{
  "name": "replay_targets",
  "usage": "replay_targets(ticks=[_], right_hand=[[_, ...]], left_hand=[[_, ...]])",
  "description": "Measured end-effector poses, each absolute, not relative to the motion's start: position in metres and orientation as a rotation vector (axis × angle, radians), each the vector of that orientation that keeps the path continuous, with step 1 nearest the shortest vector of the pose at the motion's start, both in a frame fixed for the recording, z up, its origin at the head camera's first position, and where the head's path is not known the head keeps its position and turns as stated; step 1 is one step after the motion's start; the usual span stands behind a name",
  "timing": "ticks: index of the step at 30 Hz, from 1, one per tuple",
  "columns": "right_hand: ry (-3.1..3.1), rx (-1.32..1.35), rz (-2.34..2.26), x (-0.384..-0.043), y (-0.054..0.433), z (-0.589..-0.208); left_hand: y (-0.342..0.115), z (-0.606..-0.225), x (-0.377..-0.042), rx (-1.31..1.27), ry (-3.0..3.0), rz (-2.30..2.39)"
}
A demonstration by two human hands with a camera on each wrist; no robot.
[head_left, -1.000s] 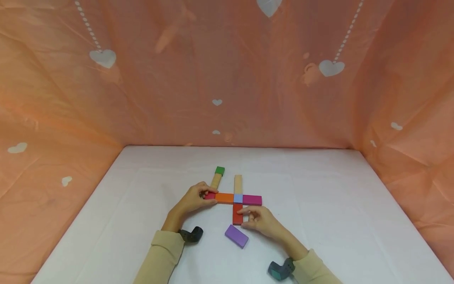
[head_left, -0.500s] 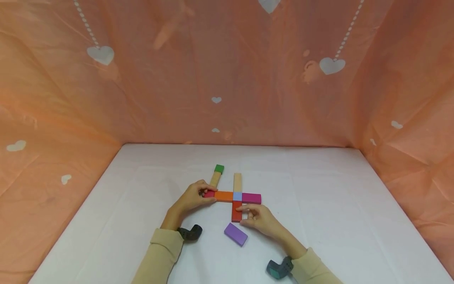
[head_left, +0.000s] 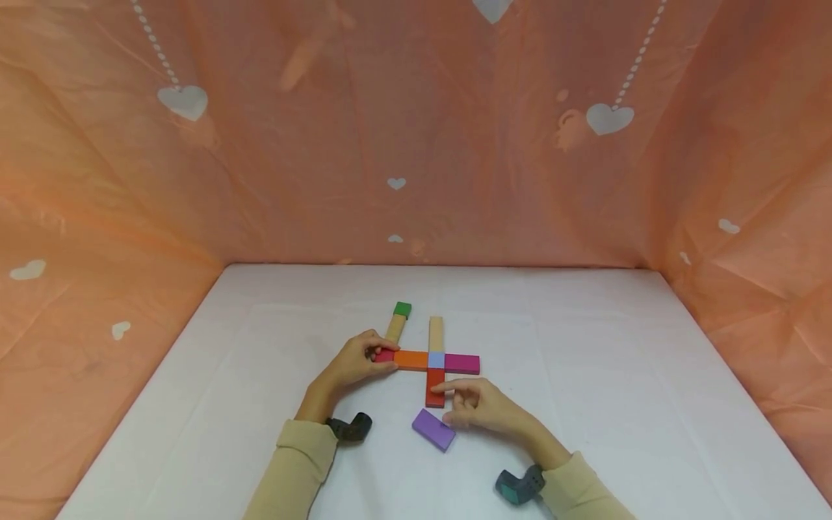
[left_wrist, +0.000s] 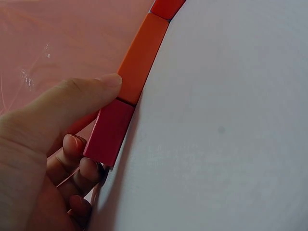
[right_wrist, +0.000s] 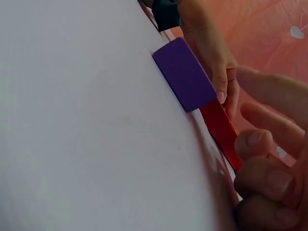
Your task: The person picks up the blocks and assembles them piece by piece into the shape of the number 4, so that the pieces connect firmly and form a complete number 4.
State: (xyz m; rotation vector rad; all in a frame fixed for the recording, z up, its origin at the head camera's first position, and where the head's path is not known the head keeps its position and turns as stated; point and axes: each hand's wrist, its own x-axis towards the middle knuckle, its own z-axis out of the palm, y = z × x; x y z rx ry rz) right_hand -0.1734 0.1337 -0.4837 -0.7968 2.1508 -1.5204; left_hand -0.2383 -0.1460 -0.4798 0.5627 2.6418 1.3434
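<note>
My left hand [head_left: 354,359] pinches the crimson block [left_wrist: 109,132] with its thumb and index finger at the joint with an orange block [head_left: 411,360]. Other fingers are curled by the crimson block's end. My right hand [head_left: 484,406] has its index fingertip over the red block [head_left: 435,390], with the remaining fingers loosely bent. The right thumb is beside the corner of a loose purple block [head_left: 433,430]; whether it touches cannot be told. A light blue block [head_left: 436,360] joins the orange, red and magenta [head_left: 462,364] blocks and a plain wooden one [head_left: 436,334].
Another plain wooden block [head_left: 395,328] slants back from the crimson end, with a green block [head_left: 403,309] at its tip. Everything lies on a white tabletop [head_left: 572,347]. Orange curtains with hearts [head_left: 416,130] stand around the back and sides.
The right hand has loosened from the red block's side; its thumb has come down toward the purple block. The left hand and the blocks stay in place.
</note>
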Motion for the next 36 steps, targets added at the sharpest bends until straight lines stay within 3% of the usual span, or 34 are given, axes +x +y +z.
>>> replay_targets(ticks=[15,36], right_hand=[[1.945,-1.098,-1.191,-0.174,0.131,-0.473],[1.906,-1.046,-1.076,-0.179,0.130,-0.467]], left_hand=[[-0.147,-0.481,-0.235,0.635,2.650,1.372],[-0.146,-0.483,-0.235,0.606,2.671,1.351]])
